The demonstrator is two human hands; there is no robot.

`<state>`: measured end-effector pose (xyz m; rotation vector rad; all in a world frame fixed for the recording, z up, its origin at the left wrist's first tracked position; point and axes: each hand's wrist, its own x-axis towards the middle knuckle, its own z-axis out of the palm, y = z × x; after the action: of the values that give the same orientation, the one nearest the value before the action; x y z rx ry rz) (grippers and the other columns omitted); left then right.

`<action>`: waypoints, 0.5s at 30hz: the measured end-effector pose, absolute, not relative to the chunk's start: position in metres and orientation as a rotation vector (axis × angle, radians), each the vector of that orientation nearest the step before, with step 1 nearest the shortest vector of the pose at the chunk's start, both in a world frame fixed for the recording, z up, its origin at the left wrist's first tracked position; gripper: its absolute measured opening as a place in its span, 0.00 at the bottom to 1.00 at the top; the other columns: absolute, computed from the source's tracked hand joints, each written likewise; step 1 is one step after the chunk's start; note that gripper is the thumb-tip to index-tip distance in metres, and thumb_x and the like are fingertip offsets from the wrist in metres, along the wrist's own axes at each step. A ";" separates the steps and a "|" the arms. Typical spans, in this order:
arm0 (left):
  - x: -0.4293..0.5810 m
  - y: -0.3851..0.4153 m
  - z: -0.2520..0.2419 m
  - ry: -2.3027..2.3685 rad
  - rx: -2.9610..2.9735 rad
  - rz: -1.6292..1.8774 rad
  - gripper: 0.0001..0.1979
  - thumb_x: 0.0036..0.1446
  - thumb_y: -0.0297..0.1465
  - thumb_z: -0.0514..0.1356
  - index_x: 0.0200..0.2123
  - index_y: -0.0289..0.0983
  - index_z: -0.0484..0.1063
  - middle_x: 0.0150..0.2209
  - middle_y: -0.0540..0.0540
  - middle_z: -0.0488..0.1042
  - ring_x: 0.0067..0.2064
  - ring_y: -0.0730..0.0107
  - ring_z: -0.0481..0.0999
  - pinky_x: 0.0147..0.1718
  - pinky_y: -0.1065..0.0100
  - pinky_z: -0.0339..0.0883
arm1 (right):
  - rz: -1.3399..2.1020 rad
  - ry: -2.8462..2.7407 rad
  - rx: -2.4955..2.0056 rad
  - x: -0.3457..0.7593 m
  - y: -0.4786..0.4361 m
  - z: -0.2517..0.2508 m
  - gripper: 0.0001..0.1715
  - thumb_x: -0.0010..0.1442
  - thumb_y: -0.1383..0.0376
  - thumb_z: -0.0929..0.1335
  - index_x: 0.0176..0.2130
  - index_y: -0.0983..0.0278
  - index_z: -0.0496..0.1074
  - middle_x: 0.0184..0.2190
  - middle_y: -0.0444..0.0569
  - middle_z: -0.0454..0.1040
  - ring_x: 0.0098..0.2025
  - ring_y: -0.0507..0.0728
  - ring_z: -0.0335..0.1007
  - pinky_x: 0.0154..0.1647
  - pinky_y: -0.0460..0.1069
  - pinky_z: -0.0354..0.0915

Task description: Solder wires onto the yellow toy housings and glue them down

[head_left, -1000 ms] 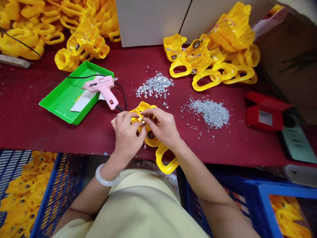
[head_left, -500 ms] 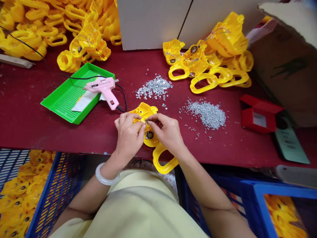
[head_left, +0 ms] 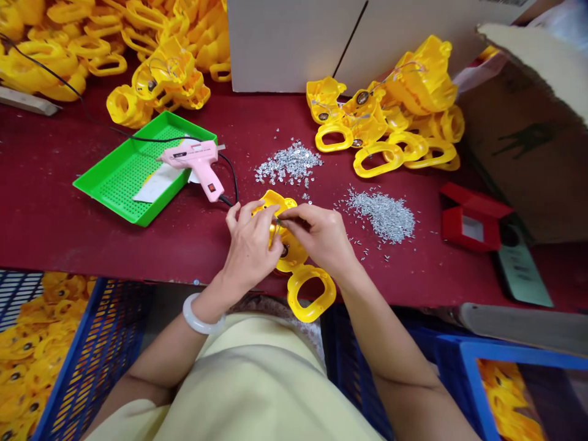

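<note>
A red-topped bench (head_left: 55, 202) runs across the view, with blue plastic crates (head_left: 98, 355) of yellow mouldings below its front edge. Heaps of yellow plastic mouldings (head_left: 386, 116) lie towards the back edge, in front of a white carton (head_left: 294, 49). Nearer the left end, a pink hot glue gun (head_left: 197, 160) rests on a green mesh tray (head_left: 138, 196), its black cord running behind. Mid-bench lie two silver piles: sequin-like bits (head_left: 289, 164) and, to the right, tiny pins (head_left: 381, 215).

Near the front edge, between the piles and the person, sits one yellow moulding (head_left: 294, 254), its loop handle reaching past that edge. The left hand (head_left: 250, 248), a pale bangle (head_left: 197, 315) at its wrist, is closed around the moulding's upper part, bracing it. The right hand (head_left: 319, 236) is closed to a fine pinch at a small dark-green tip (head_left: 278, 222), too small to identify. Such close work favours a firm brace and fingertip control, with both hands kept low.
</note>
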<state>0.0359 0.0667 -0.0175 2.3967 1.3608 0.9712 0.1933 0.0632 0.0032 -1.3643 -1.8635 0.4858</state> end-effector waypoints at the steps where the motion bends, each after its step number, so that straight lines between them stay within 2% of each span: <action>1: 0.035 0.067 -0.018 1.365 2.405 0.976 0.19 0.55 0.23 0.56 0.51 0.36 0.66 0.50 0.41 0.75 0.58 0.57 0.68 0.61 0.50 0.49 | 0.464 -1.876 -1.367 0.194 0.064 0.004 0.09 0.58 0.73 0.68 0.36 0.62 0.77 0.33 0.46 0.80 0.33 0.52 0.75 0.37 0.47 0.68; 5: 0.031 0.067 -0.019 1.346 2.438 0.968 0.15 0.60 0.22 0.53 0.49 0.37 0.68 0.46 0.44 0.77 0.56 0.60 0.70 0.61 0.51 0.50 | 0.421 -1.972 -1.383 0.199 0.069 0.003 0.09 0.60 0.72 0.66 0.36 0.63 0.77 0.33 0.48 0.79 0.32 0.52 0.73 0.35 0.48 0.67; 9: 0.027 0.068 -0.020 1.321 2.488 0.995 0.08 0.62 0.28 0.58 0.45 0.38 0.71 0.41 0.45 0.79 0.53 0.58 0.71 0.60 0.49 0.50 | 0.468 -2.077 -1.360 0.201 0.076 0.002 0.10 0.60 0.73 0.66 0.36 0.64 0.77 0.33 0.48 0.79 0.34 0.52 0.74 0.37 0.47 0.67; 12: 0.027 0.068 -0.022 1.297 2.490 1.082 0.04 0.62 0.28 0.58 0.40 0.38 0.73 0.38 0.46 0.79 0.51 0.59 0.73 0.59 0.49 0.52 | 0.460 -2.050 -1.348 0.199 0.068 0.007 0.09 0.60 0.73 0.66 0.35 0.63 0.76 0.32 0.47 0.78 0.33 0.52 0.74 0.37 0.47 0.68; 15: 0.026 0.070 -0.024 1.289 2.460 1.140 0.04 0.62 0.28 0.58 0.36 0.39 0.72 0.34 0.49 0.79 0.49 0.60 0.75 0.58 0.49 0.53 | 0.276 -1.849 -1.454 0.208 0.030 0.020 0.11 0.64 0.68 0.63 0.41 0.61 0.75 0.37 0.51 0.77 0.40 0.57 0.73 0.44 0.53 0.69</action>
<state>0.0258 0.0696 -0.0238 2.4602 1.2893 1.1402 0.2077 0.0299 0.0205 -1.4538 -1.8487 0.2765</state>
